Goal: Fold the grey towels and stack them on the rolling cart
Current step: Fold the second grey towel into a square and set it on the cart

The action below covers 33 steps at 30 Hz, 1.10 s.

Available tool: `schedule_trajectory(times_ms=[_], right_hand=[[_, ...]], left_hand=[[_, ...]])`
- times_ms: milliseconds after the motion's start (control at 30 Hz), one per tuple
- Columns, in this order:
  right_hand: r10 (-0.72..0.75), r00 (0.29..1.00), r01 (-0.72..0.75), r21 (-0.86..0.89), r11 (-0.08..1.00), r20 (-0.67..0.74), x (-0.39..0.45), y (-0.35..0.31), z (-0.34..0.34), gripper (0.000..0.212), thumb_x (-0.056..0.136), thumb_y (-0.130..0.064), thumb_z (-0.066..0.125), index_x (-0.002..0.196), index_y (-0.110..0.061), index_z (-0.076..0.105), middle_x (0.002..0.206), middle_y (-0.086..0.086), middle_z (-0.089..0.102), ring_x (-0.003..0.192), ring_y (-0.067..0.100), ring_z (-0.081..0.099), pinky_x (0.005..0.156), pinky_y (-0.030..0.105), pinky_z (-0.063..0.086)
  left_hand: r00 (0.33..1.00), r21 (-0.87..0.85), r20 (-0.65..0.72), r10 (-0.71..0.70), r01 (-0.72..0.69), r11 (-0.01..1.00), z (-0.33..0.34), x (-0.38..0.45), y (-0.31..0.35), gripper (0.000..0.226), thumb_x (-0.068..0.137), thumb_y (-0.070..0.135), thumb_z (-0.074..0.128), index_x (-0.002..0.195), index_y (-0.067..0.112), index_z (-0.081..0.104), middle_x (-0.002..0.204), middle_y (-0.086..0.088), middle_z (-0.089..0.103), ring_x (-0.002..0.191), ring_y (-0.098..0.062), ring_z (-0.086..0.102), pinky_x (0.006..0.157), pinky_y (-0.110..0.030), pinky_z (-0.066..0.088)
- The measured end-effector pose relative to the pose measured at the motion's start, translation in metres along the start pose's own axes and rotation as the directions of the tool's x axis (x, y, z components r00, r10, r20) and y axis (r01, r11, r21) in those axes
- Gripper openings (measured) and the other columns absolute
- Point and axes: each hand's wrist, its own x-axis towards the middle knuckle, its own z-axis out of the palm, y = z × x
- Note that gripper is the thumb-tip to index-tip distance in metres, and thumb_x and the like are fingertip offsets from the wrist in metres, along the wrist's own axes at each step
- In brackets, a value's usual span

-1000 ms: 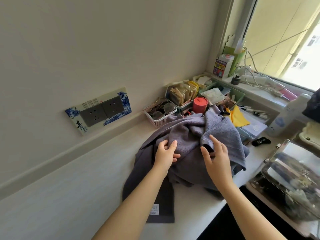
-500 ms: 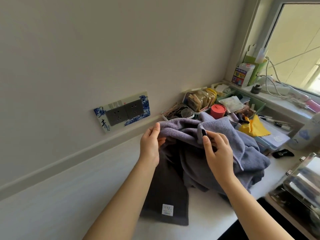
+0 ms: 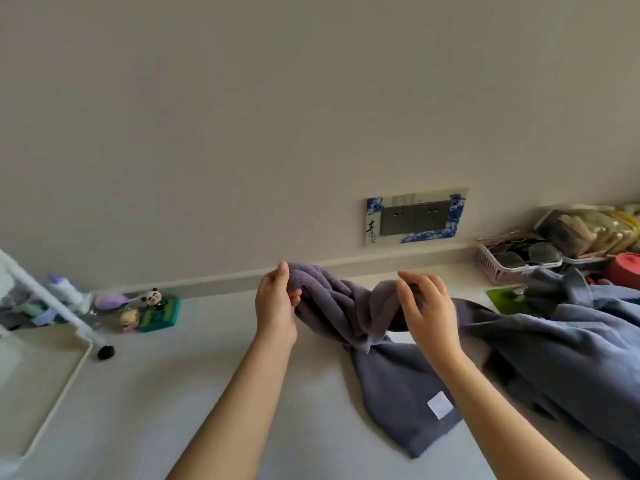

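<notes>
1. Pale wall (image 3: 242, 116) fills the upper half of the head view, and a white countertop (image 3: 180, 393) runs along its foot.
2. Set into the wall is a grey socket panel (image 3: 415, 216) with a blue-and-white patterned frame.
3. Held up over the countertop, a grey towel (image 3: 391, 368) is stretched between both hands, its upper edge bunched and its lower end trailing down onto the surface, a white label near that end.
4. The left hand (image 3: 275, 306) pinches one corner of the towel, thumb on top and fingers curled beneath the cloth.
5. The right hand (image 3: 427, 306) grips the bunched top edge further right, fingers curled over the fabric; the towel hangs below and between the two hands.
6. More grey-blue towels (image 3: 568, 348) lie in a crumpled heap just right of the right hand, touching the held one.
7. At the far left stands the white rolling cart (image 3: 45, 372), its tray rim in view, well apart from the towel.
8. Beside the cart, against the wall, sits a small panda figure (image 3: 154, 299); at the far right, a pink basket (image 3: 498, 268) of small items.
</notes>
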Motion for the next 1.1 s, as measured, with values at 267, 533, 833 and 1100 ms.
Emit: schedule_trajectory(times_ms=[267, 533, 833, 1100], right_hand=[[-0.127, 0.964, 0.103, 0.113, 0.988, 0.232, -0.041, -0.067, 0.121, 0.013, 0.090, -0.014, 0.060, 0.098, -0.007, 0.068, 0.101, 0.001, 0.054, 0.083, -0.013, 0.055, 0.073, -0.005, 0.032], [-0.234, 0.944, 0.214, 0.107, 0.971, 0.233, -0.034, -0.120, 0.181, 0.018, 0.087, -0.017, 0.065, 0.100, -0.006, 0.072, 0.101, 0.003, 0.057, 0.088, 0.012, 0.056, 0.081, 0.008, 0.034], [-0.196, 0.977, 0.201, 0.057, 0.978, -0.083, 0.021, -0.120, 0.113, 0.031, 0.090, -0.025, 0.062, 0.118, -0.010, 0.062, 0.118, 0.000, 0.044, 0.104, -0.004, 0.038, 0.094, 0.005, 0.031], [-0.083, 0.989, 0.102, -0.161, 0.982, 0.124, 0.002, -0.056, 0.090, 0.032, 0.087, -0.024, 0.066, 0.112, -0.004, 0.066, 0.116, 0.006, 0.052, 0.099, 0.009, 0.047, 0.088, 0.020, 0.037]], left_hand=[[0.947, 0.010, -0.286, 0.143, -0.146, 0.989, -0.157, 0.025, 0.054, 0.020, 0.098, 0.031, 0.048, 0.082, 0.023, 0.056, 0.078, 0.007, 0.054, 0.047, 0.003, 0.049, 0.049, -0.013, 0.039], [0.832, 0.040, -0.364, 0.420, -0.436, 0.899, -0.211, 0.037, 0.108, 0.019, 0.098, 0.023, 0.050, 0.080, 0.020, 0.054, 0.075, 0.005, 0.056, 0.064, -0.002, 0.055, 0.072, -0.023, 0.046], [0.785, 0.133, -0.270, 0.557, -0.543, 0.829, -0.172, 0.051, 0.139, 0.023, 0.076, 0.056, 0.051, 0.077, 0.034, 0.055, 0.112, -0.021, 0.057, 0.095, -0.020, 0.057, 0.090, -0.034, 0.047], [0.987, 0.669, 0.039, 0.159, -0.144, 0.729, -0.128, 0.033, 0.042, 0.033, 0.090, 0.022, 0.051, 0.071, -0.004, 0.060, 0.068, -0.016, 0.057, 0.069, -0.024, 0.050, 0.060, -0.032, 0.034]])
